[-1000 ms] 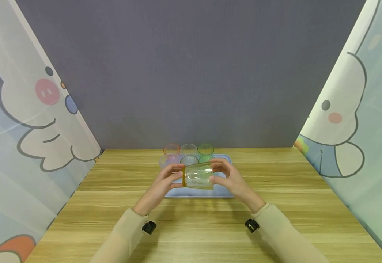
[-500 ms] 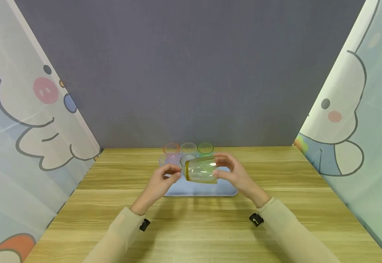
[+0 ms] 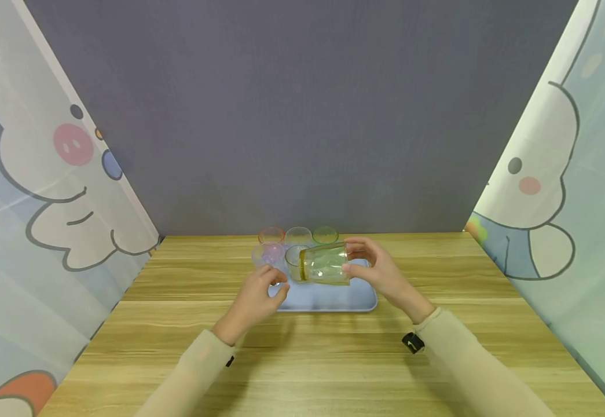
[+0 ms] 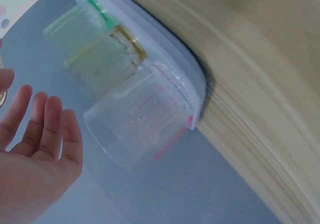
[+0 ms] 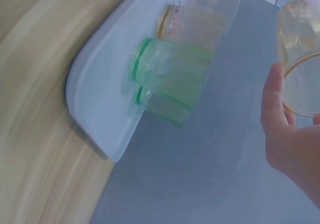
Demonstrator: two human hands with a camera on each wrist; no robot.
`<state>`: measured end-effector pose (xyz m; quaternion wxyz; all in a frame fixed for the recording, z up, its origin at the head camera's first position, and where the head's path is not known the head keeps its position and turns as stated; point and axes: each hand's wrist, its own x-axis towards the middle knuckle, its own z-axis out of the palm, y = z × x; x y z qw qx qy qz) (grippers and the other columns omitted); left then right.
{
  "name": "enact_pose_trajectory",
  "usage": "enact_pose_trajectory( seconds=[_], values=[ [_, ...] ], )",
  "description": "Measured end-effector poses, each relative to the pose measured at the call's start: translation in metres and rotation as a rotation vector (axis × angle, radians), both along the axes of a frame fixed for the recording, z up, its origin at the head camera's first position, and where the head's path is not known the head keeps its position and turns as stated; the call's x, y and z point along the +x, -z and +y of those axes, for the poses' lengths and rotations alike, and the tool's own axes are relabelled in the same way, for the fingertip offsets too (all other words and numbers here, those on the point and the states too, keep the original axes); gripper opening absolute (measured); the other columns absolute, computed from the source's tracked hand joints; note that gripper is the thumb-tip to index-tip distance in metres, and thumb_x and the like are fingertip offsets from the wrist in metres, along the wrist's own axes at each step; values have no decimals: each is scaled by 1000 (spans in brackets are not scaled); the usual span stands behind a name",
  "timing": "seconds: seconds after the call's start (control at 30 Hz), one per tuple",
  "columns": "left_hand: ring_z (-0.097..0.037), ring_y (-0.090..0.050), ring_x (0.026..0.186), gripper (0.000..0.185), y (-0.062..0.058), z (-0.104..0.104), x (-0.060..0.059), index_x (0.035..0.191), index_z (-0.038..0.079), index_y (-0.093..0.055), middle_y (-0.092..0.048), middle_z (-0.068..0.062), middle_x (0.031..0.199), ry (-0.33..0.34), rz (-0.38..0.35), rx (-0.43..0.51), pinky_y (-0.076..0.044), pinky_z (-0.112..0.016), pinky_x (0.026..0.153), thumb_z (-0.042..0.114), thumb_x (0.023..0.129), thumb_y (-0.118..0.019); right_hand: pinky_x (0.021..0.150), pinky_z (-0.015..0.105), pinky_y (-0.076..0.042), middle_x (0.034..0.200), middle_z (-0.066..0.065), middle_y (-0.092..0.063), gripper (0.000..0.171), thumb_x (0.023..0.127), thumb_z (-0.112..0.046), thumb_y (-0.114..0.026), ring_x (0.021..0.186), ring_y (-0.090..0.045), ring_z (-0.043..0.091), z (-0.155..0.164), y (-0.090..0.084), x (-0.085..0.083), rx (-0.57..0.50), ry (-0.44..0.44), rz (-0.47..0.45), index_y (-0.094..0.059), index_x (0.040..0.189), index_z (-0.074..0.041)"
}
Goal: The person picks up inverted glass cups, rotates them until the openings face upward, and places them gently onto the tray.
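Note:
My right hand point(image 3: 385, 278) grips a yellow-tinted drinking glass point(image 3: 325, 264) near its rim, thumb on the near side and fingers behind. The glass lies sideways in the air above the tray, its thick amber base pointing left. In the right wrist view the same glass point(image 5: 300, 31) shows at the right edge, its round mouth toward the palm. My left hand point(image 3: 252, 298) hovers at the tray's left front, fingers loosely bent and holding nothing, apart from the glass. In the left wrist view its fingers point(image 4: 52, 121) are spread near the standing glasses.
A pale blue tray point(image 3: 333, 301) sits on the wooden table point(image 3: 302, 359) near the grey back panel point(image 3: 302, 116). Several tinted glasses stand at its rear, among them a green glass point(image 5: 172, 66) and a clear glass point(image 4: 135, 119). Printed curtains point(image 3: 568, 174) hang at both sides.
My left hand has let go of the glass base and drawn back left and slightly down. My right hand has carried the glass a little up and to the right.

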<state>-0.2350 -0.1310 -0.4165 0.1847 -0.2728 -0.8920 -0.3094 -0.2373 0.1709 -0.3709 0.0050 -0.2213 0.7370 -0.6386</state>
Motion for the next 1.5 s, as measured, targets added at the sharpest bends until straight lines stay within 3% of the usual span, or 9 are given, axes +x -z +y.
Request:
enact_pose_trajectory(
  seconds=[0.23,0.43,0.77,0.97,1.13,1.5],
  values=[
    [-21,-62,88,11,6,-3,-2,96,6,-73,-66,-3,94,24,108,-113,-54,-37,77,12,88,-77,80,38,-59,133,21,-52,61,91,-10,-73,120,-51,39,6,-7,-1,48,46,24,-47,145,-2],
    [-20,-60,84,12,10,-5,-5,95,7,-72,-65,-2,91,25,141,-178,-53,-37,74,12,86,-78,85,41,-56,130,19,-55,59,90,-12,-76,118,-54,37,13,-13,-4,121,91,63,-51,142,-6],
    [-18,-55,79,14,20,-11,-5,90,13,-69,-57,4,86,45,151,-489,-50,-34,69,21,86,-79,94,48,-51,132,20,-55,62,91,-19,-77,120,-55,36,25,-23,-9,241,161,73,-50,144,-5],
    [-18,-58,79,15,26,-11,-7,87,15,-67,-57,5,84,80,100,-527,-51,-38,70,23,86,-80,97,54,-47,134,22,-54,63,90,-23,-78,122,-53,39,27,-28,-11,300,191,70,-50,144,-6],
    [-14,-55,74,15,31,-12,-8,84,15,-67,-54,7,80,122,55,-529,-48,-31,64,21,87,-81,97,57,-47,134,20,-53,64,89,-27,-78,124,-52,39,30,-33,-13,340,219,59,-50,144,-7],
    [-12,-53,71,23,35,-12,-7,77,18,-60,-49,9,76,118,16,-535,-45,-25,59,11,86,-79,96,57,-48,136,22,-51,66,90,-32,-77,125,-50,39,35,-39,-16,414,248,54,-49,145,-8]
  ],
)
